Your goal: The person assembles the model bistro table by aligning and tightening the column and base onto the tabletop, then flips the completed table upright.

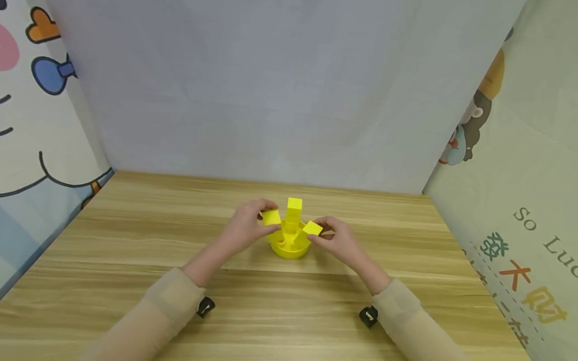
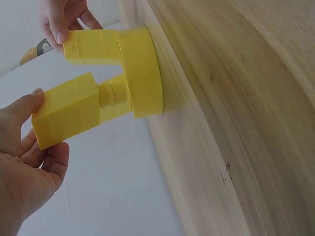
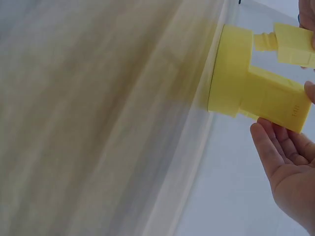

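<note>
My left hand (image 1: 246,225) grips a yellow square block (image 2: 69,108) between thumb and fingers. A ribbed neck (image 2: 112,93) sticks out of its lower end, close above the round yellow base (image 1: 290,253). On the opposite side, my right hand (image 1: 339,240) holds a second yellow block (image 3: 275,101) by its upper end, thumb on one side and fingers on the other. That block leans outward, its lower end at the base. A third yellow block (image 1: 294,208) stands upright at the far side of the base, touched by neither hand.
The base sits on a wood-grain table (image 1: 289,316). A plain grey backdrop (image 1: 271,100) rises behind the table's far edge, with printed cartoon sheets (image 1: 54,125) to the left and right. Black wrist devices (image 1: 206,307) hang by both sleeves.
</note>
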Available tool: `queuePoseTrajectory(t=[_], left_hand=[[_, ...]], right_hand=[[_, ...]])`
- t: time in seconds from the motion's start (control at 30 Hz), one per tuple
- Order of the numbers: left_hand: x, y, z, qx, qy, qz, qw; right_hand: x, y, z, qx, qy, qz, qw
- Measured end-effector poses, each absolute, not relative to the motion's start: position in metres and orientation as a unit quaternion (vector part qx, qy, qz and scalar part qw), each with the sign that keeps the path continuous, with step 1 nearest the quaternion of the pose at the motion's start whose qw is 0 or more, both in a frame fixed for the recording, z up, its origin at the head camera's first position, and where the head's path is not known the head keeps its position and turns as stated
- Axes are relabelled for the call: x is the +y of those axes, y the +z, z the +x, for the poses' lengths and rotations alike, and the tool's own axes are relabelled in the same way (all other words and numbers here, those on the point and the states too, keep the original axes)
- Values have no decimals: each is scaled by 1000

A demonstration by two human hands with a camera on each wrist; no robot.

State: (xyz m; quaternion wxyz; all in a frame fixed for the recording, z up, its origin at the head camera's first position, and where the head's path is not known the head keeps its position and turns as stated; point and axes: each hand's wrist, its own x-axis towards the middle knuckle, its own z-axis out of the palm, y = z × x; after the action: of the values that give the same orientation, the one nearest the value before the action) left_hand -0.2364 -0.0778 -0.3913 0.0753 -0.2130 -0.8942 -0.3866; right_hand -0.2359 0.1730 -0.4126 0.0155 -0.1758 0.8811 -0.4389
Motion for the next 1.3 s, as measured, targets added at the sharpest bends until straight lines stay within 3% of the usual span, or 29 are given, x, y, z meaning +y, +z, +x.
queuePoseTrajectory(t=[1.3], left_hand=[[-59,-417,-254,-884,-418,-186,94]], right_hand=[[176,-413,-243,888,-416,-196,-15]])
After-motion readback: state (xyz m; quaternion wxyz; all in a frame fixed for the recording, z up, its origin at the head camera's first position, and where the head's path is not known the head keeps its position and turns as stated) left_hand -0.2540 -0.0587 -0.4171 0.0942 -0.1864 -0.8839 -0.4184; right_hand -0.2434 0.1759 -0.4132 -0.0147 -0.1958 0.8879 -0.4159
